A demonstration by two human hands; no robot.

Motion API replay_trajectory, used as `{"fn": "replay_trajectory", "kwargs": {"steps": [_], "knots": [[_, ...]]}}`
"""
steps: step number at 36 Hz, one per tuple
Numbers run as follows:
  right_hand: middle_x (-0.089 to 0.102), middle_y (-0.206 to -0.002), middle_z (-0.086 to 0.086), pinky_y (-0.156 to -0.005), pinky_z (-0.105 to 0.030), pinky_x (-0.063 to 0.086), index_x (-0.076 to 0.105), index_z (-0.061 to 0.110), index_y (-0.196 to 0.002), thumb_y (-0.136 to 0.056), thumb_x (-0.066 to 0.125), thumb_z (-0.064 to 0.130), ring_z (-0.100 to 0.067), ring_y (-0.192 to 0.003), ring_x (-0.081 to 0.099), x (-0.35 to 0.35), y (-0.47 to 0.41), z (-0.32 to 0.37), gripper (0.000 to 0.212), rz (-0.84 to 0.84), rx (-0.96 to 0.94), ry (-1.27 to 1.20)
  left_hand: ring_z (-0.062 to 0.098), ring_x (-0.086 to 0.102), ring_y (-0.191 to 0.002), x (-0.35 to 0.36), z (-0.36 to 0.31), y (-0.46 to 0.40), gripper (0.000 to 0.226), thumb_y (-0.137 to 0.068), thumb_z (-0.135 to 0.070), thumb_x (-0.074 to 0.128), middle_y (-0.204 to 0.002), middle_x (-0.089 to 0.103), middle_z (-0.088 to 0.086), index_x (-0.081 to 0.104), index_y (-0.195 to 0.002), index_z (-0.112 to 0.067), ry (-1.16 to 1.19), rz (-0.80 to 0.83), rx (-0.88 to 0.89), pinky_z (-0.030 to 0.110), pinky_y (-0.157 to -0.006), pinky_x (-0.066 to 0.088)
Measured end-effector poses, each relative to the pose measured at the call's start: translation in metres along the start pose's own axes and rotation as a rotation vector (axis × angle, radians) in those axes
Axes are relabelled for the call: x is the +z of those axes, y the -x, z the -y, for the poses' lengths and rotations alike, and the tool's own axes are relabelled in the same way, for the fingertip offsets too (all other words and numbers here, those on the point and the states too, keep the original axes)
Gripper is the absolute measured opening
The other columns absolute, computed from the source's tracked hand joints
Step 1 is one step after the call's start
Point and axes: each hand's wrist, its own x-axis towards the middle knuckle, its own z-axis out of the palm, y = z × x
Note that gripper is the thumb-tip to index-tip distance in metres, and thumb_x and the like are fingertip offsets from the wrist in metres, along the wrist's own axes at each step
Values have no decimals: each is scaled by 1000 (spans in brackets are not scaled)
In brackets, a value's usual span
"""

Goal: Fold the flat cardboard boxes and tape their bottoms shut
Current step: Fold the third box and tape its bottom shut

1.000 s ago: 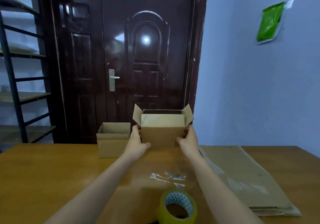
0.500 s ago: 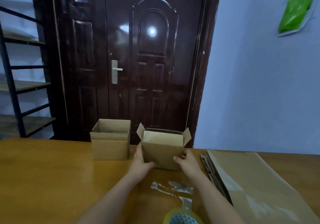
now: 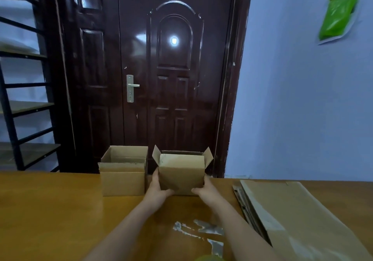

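Second box set down beside the first

The finished box [image 3: 123, 172] stands far left on the table [image 3: 50, 210]. Just right of it, the left hand [image 3: 156, 188] and right hand [image 3: 205, 191], fingers clamped on its lower sides, have lowered the upright box [image 3: 181, 172], plain brown, flaps open; flat cardboard [image 3: 292, 210] waits right.

A dark brown panelled door [image 3: 173, 75] fills the middle of the frame, a light glare on its arched panel and a silver lever handle [image 3: 132, 87] at its left part. A black metal shelving rack [image 3: 22, 91] with wooden shelves stands at the left edge. On the pale blue wall [image 3: 298, 103], upper right, hangs a green packet [image 3: 339, 14]. The wooden table [image 3: 50, 210] spans the bottom, with whitish residue patches [image 3: 199, 229] at lower centre.
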Motion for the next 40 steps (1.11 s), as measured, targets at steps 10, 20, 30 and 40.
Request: {"fn": "replay_trajectory", "kwargs": {"steps": [10, 20, 30, 40], "knots": [[42, -142, -10, -96, -28, 40, 29, 12, -144, -93, 52, 14, -24, -126, 45, -10, 17, -1, 56, -99, -11, 233, 27, 29, -139, -5, -15, 22, 83, -89, -9, 62, -153, 26, 10, 7, -151, -15, -126, -22, -21, 39, -113, 30], [51, -125, -7, -89, -36, 47, 52, 10, -121, -93, 46, 16, -24, -106, 55, -38, 74, 11, 29, -242, -205, 873, 19, 44, -128, -5, -43, 69, 60, -93, -28, 55, -144, 41, 3, 27, -145, -15, -874, 36, 144, 30, -100, 45], [54, -119, -12, -86, -36, 41, 54, 6, -114, -94, 40, 13, -31, -109, 52, -84, 127, 30, 26, -282, -206, 1025, 25, 43, -128, 43, -116, 90, 57, -91, -39, 50, -139, 45, 6, 33, -141, -16, -1245, 135, 375, 38, -102, 38], [54, -126, -11, -90, -34, 43, 53, 7, -120, -92, 39, 14, -29, -115, 52, -175, 172, -7, 32, -396, 44, 1018, 28, 50, -118, 128, -143, 105, 50, -94, -40, 43, -134, 49, 8, 37, -137, -16, -1150, 287, 439, 38, -89, 41]]}}
